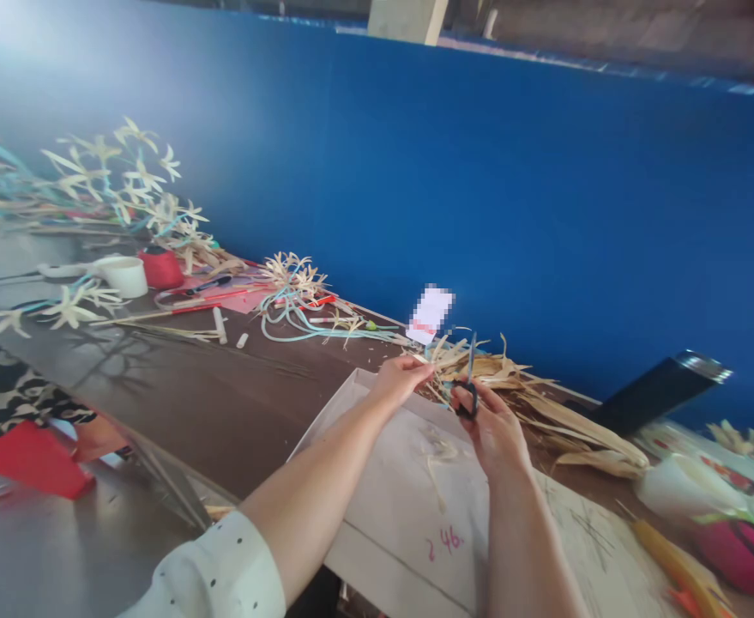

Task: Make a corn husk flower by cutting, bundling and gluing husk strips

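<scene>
My right hand (497, 427) is closed around a pair of scissors (467, 396), with fingers at the black handles and the blades pointing up. To its left, my left hand (402, 379) pinches what looks like a pale dried husk strip (420, 360); its exact shape is too small to make out. Behind both hands lies a heap of dried husks (496, 371), with long strips trailing to the right. Below the hands, a shallow white box (408, 481) carries "246" in pink and a few pale scraps.
Husk flowers (141, 176) on pale blue stems stand at the far left. Nearer are a white cup (125, 276), a red object (161, 268) and a white stick (220, 326). A black flask (653, 395) leans at right, by a white roll (685, 485). A blue partition (479, 189) bounds the table's back.
</scene>
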`<action>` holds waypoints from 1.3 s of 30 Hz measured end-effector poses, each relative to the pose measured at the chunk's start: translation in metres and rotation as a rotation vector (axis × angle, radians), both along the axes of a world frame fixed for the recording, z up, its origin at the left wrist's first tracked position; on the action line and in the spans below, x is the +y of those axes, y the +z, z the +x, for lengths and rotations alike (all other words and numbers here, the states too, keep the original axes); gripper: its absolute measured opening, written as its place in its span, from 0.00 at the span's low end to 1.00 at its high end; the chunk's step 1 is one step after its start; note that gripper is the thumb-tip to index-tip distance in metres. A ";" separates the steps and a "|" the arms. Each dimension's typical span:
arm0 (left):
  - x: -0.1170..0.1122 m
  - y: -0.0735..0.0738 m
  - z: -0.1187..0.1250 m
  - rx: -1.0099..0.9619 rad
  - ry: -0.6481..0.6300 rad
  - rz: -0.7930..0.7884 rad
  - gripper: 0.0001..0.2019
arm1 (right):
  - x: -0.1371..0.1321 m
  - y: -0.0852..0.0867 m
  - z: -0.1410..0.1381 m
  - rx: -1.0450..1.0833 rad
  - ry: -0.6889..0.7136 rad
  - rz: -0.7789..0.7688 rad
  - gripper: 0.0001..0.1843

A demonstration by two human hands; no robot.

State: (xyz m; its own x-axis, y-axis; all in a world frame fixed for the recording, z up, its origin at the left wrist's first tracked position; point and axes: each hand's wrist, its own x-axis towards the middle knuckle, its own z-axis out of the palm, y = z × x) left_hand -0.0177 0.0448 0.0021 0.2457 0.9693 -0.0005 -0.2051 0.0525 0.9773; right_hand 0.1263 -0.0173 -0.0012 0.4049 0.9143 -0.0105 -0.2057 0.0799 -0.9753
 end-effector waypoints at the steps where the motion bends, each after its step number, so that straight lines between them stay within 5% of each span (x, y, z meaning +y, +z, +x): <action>1: -0.003 0.000 0.003 0.033 -0.012 0.016 0.14 | 0.001 0.000 -0.002 0.038 -0.015 0.025 0.28; 10: -0.016 -0.007 0.013 0.252 -0.118 0.192 0.16 | 0.007 -0.006 -0.002 0.020 -0.136 0.125 0.26; 31: -0.020 -0.002 0.014 0.067 -0.182 -0.097 0.16 | 0.003 0.000 -0.002 -0.153 -0.052 0.144 0.26; 39: -0.010 -0.003 0.006 0.218 -0.084 0.232 0.19 | -0.006 0.009 0.005 -0.369 -0.035 0.020 0.26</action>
State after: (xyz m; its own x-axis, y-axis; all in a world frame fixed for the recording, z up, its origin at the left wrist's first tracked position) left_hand -0.0115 0.0344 -0.0011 0.3431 0.9262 0.1563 0.0056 -0.1684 0.9857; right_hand 0.1312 -0.0230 0.0080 0.4095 0.8982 0.1599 0.1630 0.1004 -0.9815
